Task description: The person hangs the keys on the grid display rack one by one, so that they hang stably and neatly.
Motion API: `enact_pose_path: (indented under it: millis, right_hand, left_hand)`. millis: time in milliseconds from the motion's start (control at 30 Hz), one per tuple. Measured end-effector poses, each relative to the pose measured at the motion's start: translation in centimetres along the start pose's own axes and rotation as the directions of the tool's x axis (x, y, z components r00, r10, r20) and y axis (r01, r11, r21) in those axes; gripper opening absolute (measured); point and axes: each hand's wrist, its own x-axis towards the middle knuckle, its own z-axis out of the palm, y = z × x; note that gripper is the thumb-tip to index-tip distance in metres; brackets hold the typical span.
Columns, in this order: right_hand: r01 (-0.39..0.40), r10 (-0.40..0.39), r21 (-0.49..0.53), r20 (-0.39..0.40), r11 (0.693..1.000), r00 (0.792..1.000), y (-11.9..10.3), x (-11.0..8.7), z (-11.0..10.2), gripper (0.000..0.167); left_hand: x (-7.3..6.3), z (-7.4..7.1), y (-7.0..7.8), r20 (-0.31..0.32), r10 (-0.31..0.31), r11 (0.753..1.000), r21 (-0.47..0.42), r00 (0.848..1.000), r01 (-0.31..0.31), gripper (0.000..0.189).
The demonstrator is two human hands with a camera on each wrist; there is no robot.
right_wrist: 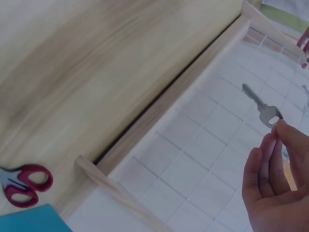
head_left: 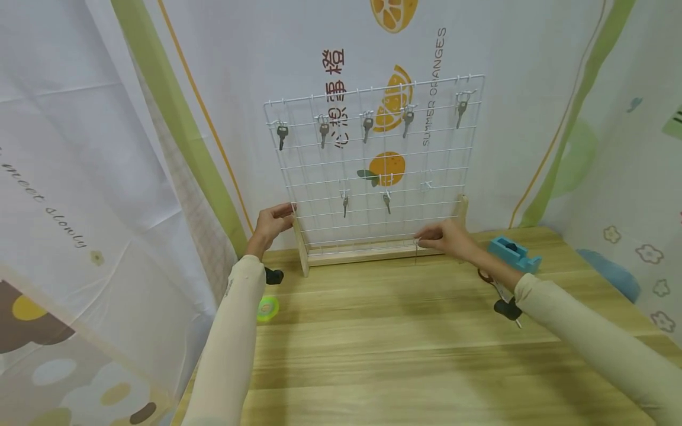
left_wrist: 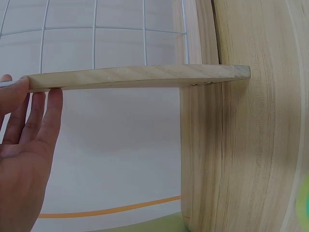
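Observation:
A white wire grid rack (head_left: 319,201) stands upright in a wooden base, with several keys hanging from its hooks. My left hand (head_left: 274,225) holds the rack's wooden side post. In the left wrist view, the thumb lies on one face of that post (left_wrist: 145,75) and the fingertips on the other. Between thumb and fingertips, my right hand (head_left: 444,238) pinches a silver key (right_wrist: 269,115) by its head, in front of the grid's lower part. The key's blade hangs down over the base rail (head_left: 362,254) in the head view.
A white hook (head_left: 427,186) sits on the grid's lower right. Scissors (head_left: 498,285) and a blue tape dispenser (head_left: 514,253) lie on the table at right. A yellow-green round object (head_left: 268,308) lies at left. Printed curtains hang behind.

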Motion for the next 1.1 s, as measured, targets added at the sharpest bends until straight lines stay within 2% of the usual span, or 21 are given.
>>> enact_pose_path:
  millis: [200,667,967,1100]
  right_hand:
    - [0.024,-0.029,-0.076,-0.069,0.997,0.997,-0.5,0.5,-1.5,0.017]
    - [0.017,-0.045,-0.123,-0.228,0.992,0.973,-1.0,1.5,-4.0,0.019]
    - [-0.022,-0.022,-0.129,-0.331,0.991,0.943,-1.5,2.2,-5.8,0.02]
    - [-0.074,0.029,-0.115,-0.35,0.991,0.936,-1.5,2.6,-6.4,0.02]
  left_hand:
    - [0.0,-0.1,0.0,0.008,0.002,1.0,0.004,1.0,-0.002,0.049]
    - [0.4,-0.3,-0.3,0.009,0.003,1.0,0.011,1.0,-0.003,0.049]
    - [0.5,-0.2,-0.2,0.011,0.011,1.0,0.027,1.0,-0.011,0.048]
    - [0.3,-0.2,-0.2,0.008,0.005,1.0,0.029,1.0,-0.005,0.048]
